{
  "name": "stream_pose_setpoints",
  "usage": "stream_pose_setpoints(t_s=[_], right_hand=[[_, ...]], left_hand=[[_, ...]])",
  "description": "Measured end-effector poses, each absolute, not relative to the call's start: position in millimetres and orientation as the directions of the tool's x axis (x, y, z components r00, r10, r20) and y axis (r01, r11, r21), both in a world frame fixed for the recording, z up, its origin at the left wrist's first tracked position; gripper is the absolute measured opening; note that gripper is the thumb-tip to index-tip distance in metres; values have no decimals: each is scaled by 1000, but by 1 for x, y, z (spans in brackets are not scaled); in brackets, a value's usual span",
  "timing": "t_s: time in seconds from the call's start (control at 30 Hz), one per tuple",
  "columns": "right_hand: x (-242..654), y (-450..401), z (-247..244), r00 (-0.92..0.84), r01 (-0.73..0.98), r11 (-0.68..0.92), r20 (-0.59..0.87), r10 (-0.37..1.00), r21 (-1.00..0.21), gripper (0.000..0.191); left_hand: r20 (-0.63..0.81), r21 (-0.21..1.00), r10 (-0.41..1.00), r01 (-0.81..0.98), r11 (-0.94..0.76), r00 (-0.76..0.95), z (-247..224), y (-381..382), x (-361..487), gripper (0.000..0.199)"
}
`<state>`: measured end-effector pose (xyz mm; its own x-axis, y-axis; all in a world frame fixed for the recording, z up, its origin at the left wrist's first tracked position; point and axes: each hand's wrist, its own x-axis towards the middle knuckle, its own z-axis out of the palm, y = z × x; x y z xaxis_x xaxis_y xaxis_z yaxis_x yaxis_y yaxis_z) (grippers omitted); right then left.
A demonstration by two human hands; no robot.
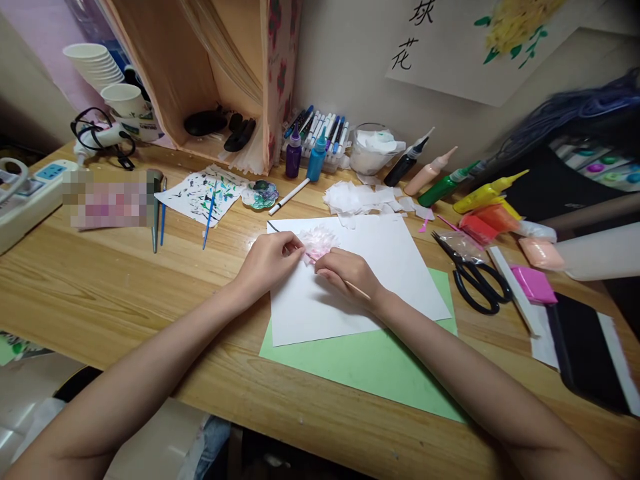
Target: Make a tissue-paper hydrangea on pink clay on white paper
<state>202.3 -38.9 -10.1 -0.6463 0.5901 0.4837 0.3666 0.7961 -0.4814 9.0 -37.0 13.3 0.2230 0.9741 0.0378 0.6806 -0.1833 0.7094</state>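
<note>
A white sheet of paper [395, 267] lies on a green sheet [350, 370] on the wooden table. Near the white sheet's upper left sits a fluffy flower [320, 237] of white and pink paper pieces. My right hand [350, 270] grips a thin wooden stick [358, 290], its far tip at the flower's lower edge. Beside it my left hand [273, 260] rests on the paper, thumb and forefinger pinched together at the flower's left side. What those fingers hold is too small to make out. A short dark line [273, 227] shows on the sheet behind the left hand.
Torn white tissue pieces [363, 199] lie behind the sheet, near a white pen [290, 197]. Black scissors [475, 277] are to the right. Paint bottles [443, 189] stand or lean along the back. At left are a paint-smeared tissue [193, 193], brushes [209, 217] and a power strip [40, 197].
</note>
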Motion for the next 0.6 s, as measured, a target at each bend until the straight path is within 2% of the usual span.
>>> stream_pose_setpoints(t_s=[0.1, 0.17, 0.33, 0.47, 0.6], right_hand=[[202, -37, -12, -631, 361, 772, 472, 616, -524, 38], [201, -37, -11, -605, 357, 718, 437, 666, -598, 37], [192, -38, 0, -469, 382, 464, 265, 842, -799, 40], [177, -30, 12, -328, 390, 278, 150, 933, -878, 46], [163, -12, 19, -207, 394, 81, -2, 978, -916, 48]], left_hand=[[30, 718, 978, 676, -164, 206, 11, -38, 10, 14], [19, 725, 979, 672, -152, 201, 11, -38, 10, 14], [-5, 734, 983, 669, -122, 185, 12, -37, 10, 17], [-40, 758, 983, 647, -85, 177, 13, -35, 9, 25], [-56, 762, 983, 643, -72, 176, 12, -34, 9, 25]])
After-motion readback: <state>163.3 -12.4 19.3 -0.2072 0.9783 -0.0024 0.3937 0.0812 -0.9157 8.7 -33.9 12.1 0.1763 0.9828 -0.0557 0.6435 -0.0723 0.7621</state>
